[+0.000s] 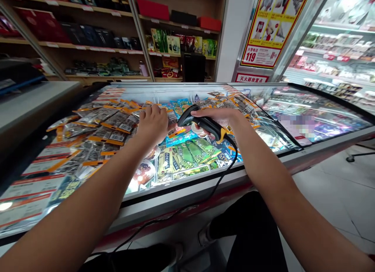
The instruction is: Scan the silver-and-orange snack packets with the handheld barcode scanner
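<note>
The right hand (pixel 222 115) is wrapped around the handle of a black barcode scanner (pixel 210 126), thumb along its top, near the middle of the frame. The scanner's long axis slants from upper left to lower right: its head points left toward the left hand (pixel 152 122), and the yellow-trimmed butt faces lower right, where a black cable (pixel 222 178) leaves and runs to the lower left. The left hand's fingers are curled over orange-edged packets (pixel 117 123); whether they grip one I cannot tell. Below the hands, the glass-topped freezer (pixel 175 200) shows green packs (pixel 190 151) at centre. Shelves (pixel 102 50) at upper left hold boxes and bags.
</note>
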Demonstrator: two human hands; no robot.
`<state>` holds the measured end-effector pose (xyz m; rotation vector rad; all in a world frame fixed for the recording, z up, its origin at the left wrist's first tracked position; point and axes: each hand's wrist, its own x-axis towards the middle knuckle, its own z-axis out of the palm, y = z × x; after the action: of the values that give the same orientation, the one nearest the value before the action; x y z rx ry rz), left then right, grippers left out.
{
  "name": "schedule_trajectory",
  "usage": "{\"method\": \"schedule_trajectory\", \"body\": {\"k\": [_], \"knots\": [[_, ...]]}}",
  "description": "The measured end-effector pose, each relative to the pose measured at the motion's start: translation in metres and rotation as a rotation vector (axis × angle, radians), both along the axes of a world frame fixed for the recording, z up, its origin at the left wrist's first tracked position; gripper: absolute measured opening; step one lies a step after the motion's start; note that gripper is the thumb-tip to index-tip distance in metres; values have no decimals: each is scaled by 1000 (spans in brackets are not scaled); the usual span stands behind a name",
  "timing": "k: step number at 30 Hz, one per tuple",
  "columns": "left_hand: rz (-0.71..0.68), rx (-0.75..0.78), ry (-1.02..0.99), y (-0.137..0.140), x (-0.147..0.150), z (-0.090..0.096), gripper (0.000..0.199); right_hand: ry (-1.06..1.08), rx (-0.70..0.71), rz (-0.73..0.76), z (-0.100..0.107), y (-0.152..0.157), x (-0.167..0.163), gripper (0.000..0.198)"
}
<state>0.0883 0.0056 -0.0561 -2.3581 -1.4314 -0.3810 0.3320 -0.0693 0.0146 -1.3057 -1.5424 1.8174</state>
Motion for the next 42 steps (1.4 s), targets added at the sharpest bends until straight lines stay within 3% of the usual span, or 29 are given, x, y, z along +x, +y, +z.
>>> {"method": "schedule_trajectory", "body": {"k": [10,16,19,24,26,29,33,38,42], "knots": [[8,6,-9,-3,-2,-2,60,-20,42,-51,5,-10,-7,48],[-6,7,6,-6,-5,0,59,-24,79,-32,-3,1,-6,46],[8,29,-14,-7,-11,5,59,-35,224,-166,-14,18,-5,47],[38,27,-58,4,-28,12,55,-248,571,-557,-43,52,-1,49],[34,6,-39,11,-34,13,47,-390,685,-595,-52,60,1,52],[8,-6,-7,14,-37,12,44,-471,716,-545,-59,63,1,53],[-107,-5,-15,5,-29,17,43,-316,667,-449,-58,57,-3,51],[-466,-228,39,-13,-9,18,45,-168,584,-418,-55,50,-14,55],[-576,-317,39,-21,-1,11,51,-111,557,-468,-53,49,-18,56]]}}
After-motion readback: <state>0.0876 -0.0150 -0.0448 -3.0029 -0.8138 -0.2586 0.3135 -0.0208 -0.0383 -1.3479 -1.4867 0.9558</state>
